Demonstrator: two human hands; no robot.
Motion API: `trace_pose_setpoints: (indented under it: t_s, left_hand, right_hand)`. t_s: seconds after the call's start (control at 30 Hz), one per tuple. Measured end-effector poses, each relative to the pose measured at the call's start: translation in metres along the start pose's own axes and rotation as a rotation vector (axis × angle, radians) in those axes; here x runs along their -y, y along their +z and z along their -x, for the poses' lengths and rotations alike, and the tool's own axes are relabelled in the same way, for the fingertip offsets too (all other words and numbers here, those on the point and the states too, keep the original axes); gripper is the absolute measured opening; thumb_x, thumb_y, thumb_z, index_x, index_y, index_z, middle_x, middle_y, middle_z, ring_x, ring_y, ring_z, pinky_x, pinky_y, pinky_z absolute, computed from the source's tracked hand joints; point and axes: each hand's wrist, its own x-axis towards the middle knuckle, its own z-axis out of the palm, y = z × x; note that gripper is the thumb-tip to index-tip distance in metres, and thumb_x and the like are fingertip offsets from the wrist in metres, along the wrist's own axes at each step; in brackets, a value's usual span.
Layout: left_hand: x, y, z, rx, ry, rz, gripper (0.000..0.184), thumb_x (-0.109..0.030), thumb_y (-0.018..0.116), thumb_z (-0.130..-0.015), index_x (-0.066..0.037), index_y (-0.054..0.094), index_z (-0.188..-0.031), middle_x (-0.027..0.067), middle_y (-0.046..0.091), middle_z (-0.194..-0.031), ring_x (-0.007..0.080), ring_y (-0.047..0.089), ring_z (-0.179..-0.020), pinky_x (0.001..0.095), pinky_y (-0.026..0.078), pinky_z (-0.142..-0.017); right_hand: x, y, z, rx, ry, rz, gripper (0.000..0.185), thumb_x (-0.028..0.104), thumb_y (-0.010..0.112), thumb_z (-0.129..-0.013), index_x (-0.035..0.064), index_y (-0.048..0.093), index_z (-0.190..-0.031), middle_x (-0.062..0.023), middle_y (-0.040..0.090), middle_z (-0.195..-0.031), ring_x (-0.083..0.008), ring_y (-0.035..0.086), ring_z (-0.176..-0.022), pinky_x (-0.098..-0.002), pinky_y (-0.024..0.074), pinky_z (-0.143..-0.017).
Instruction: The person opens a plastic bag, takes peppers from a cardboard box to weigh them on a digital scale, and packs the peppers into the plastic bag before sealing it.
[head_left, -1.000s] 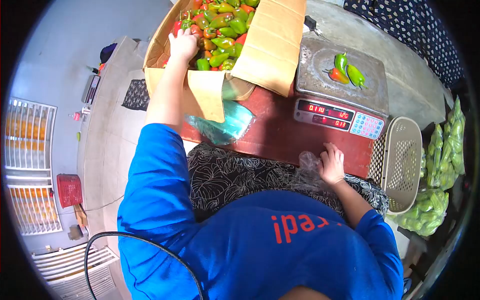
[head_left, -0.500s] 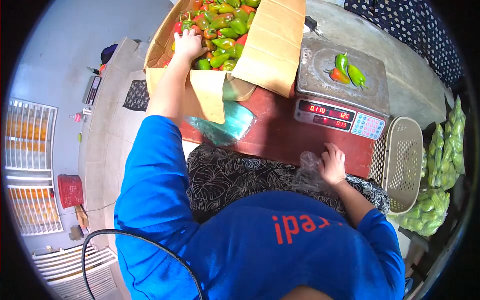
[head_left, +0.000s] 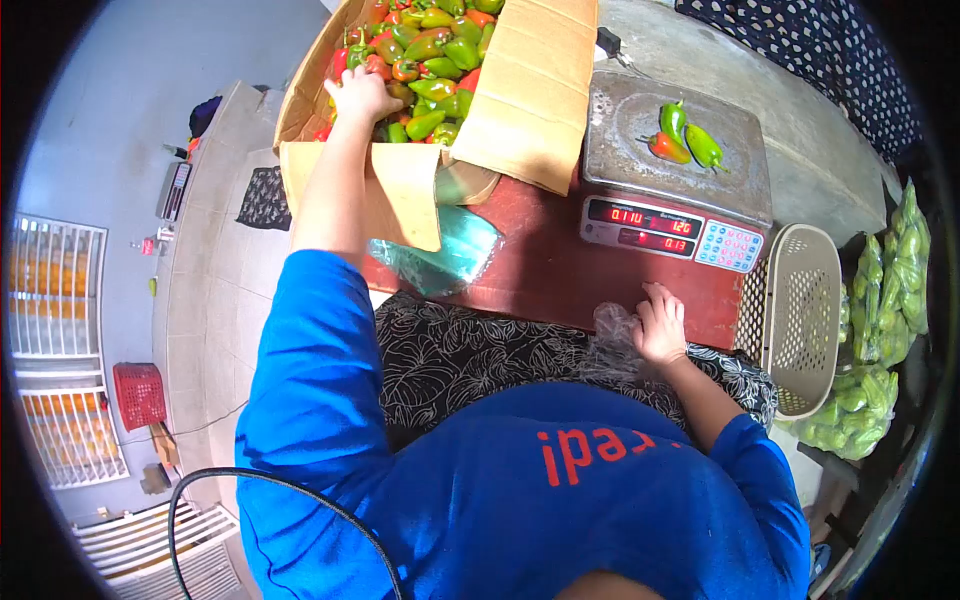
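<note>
My left hand point(head_left: 362, 98) reaches into a cardboard box point(head_left: 530, 95) full of green and red peppers point(head_left: 425, 90). Its fingers are spread over the peppers near the box's left side, and I see nothing gripped in them. At the front edge of the red table, my right hand point(head_left: 661, 330) holds a crumpled clear plastic bag point(head_left: 612, 345), which hangs over the edge beside my lap. Several peppers point(head_left: 704, 148), green and orange-red, lie on the metal plate of a digital scale point(head_left: 640, 222) with lit red digits.
Green-tinted plastic bags point(head_left: 450, 255) lie under the box flap on the red table point(head_left: 540, 240). A beige perforated basket point(head_left: 808, 320) stands right of the scale. Bagged green vegetables point(head_left: 850, 415) sit beyond it. A red crate point(head_left: 138, 395) is at far left.
My left hand has shifted slightly left and down over the peppers, with its thumb now spread outward. The right hand stays on the plastic bag. The whole view has shifted a little.
</note>
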Motion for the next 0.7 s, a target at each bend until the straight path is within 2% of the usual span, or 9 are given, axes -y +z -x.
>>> trace_pose_setpoints:
  t_s: [0.07, 0.2, 0.23, 0.3, 0.37, 0.4, 0.43, 0.6, 0.7]
  left_hand:
    - [0.005, -0.001, 0.007, 0.042, -0.036, 0.036, 0.067, -0.05, 0.07, -0.068, -0.013, 0.058, -0.122, 0.0085, 0.047, -0.133, 0.0271, 0.038, -0.129, 0.0652, 0.02, -0.106]
    - [0.012, -0.001, 0.017, -0.027, 0.021, -0.017, 0.068, -0.05, 0.068, -0.07, -0.013, 0.054, -0.126, 0.0082, 0.047, -0.134, 0.026, 0.038, -0.129, 0.0648, 0.02, -0.105]
    - [0.011, 0.003, 0.014, -0.059, 0.058, -0.037, 0.064, -0.05, 0.068, -0.07, -0.013, 0.057, -0.122, 0.0096, 0.047, -0.132, 0.0259, 0.041, -0.127, 0.0654, 0.023, -0.103]
    - [0.005, 0.003, 0.009, -0.01, 0.096, -0.049, 0.063, -0.051, 0.067, -0.071, -0.014, 0.058, -0.121, 0.009, 0.049, -0.133, 0.0263, 0.04, -0.128, 0.0657, 0.018, -0.105]
    - [0.0, -0.005, 0.008, 0.016, 0.13, -0.04, 0.056, -0.051, 0.068, -0.07, -0.014, 0.064, -0.111, 0.0099, 0.06, -0.12, 0.0262, 0.051, -0.118, 0.066, 0.017, -0.105]
    - [0.001, 0.001, 0.0, 0.02, 0.116, 0.02, 0.049, -0.049, 0.07, -0.068, -0.014, 0.068, -0.102, 0.0089, 0.068, -0.104, 0.0255, 0.061, -0.104, 0.0657, 0.018, -0.103]
    - [0.001, 0.008, -0.003, -0.053, 0.101, 0.06, 0.049, -0.046, 0.071, -0.066, -0.014, 0.067, -0.102, 0.0083, 0.069, -0.1, 0.0245, 0.065, -0.096, 0.0655, 0.018, -0.103]
    - [0.005, 0.007, -0.004, 0.028, 0.102, 0.045, 0.052, -0.043, 0.069, -0.066, -0.014, 0.062, -0.109, 0.0088, 0.068, -0.103, 0.0249, 0.062, -0.102, 0.0665, 0.018, -0.103]
    - [0.009, 0.003, 0.006, -0.013, 0.1, 0.143, 0.055, -0.042, 0.069, -0.066, -0.015, 0.059, -0.112, 0.0089, 0.067, -0.105, 0.0248, 0.06, -0.106, 0.0665, 0.017, -0.103]
  right_hand:
    - [0.001, -0.003, -0.001, 0.005, 0.004, -0.013, 0.023, 0.017, 0.06, -0.071, 0.0059, 0.057, -0.092, -0.0145, 0.046, -0.128, -0.0323, 0.038, -0.125, -0.0466, 0.0305, -0.098]
    - [0.005, -0.006, -0.001, 0.002, 0.009, -0.012, 0.023, 0.018, 0.061, -0.073, 0.0057, 0.057, -0.092, -0.0144, 0.046, -0.129, -0.0319, 0.038, -0.124, -0.0465, 0.0305, -0.099]
    - [0.005, -0.008, -0.002, 0.015, 0.01, -0.013, 0.023, 0.018, 0.061, -0.073, 0.0057, 0.057, -0.092, -0.0144, 0.045, -0.129, -0.0319, 0.038, -0.125, -0.0465, 0.0305, -0.099]
    - [0.005, -0.007, -0.001, 0.036, 0.029, -0.011, 0.024, 0.019, 0.061, -0.073, 0.0055, 0.057, -0.093, -0.0144, 0.045, -0.13, -0.0319, 0.037, -0.125, -0.0466, 0.0305, -0.099]
    - [0.001, -0.004, 0.001, 0.023, 0.005, 0.004, 0.025, 0.02, 0.061, -0.074, 0.0052, 0.057, -0.094, -0.0142, 0.045, -0.13, -0.0319, 0.037, -0.125, -0.0469, 0.0306, -0.099]
    - [0.0, -0.003, 0.001, 0.013, 0.0, 0.015, 0.026, 0.02, 0.061, -0.074, 0.005, 0.057, -0.095, -0.0142, 0.045, -0.13, -0.0319, 0.037, -0.125, -0.047, 0.0307, -0.099]
    - [0.0, -0.003, 0.002, 0.004, -0.008, 0.025, 0.026, 0.02, 0.06, -0.074, 0.0049, 0.057, -0.095, -0.0142, 0.045, -0.129, -0.032, 0.037, -0.125, -0.0471, 0.0308, -0.099]
    - [0.003, -0.006, -0.001, 0.012, 0.002, 0.014, 0.026, 0.02, 0.06, -0.074, 0.0045, 0.057, -0.095, -0.0141, 0.046, -0.129, -0.0322, 0.038, -0.125, -0.0473, 0.0312, -0.099]
    - [0.004, -0.004, 0.0, 0.025, 0.005, 0.005, 0.026, 0.02, 0.06, -0.074, 0.0043, 0.057, -0.095, -0.0141, 0.046, -0.13, -0.0324, 0.038, -0.125, -0.0472, 0.0314, -0.099]
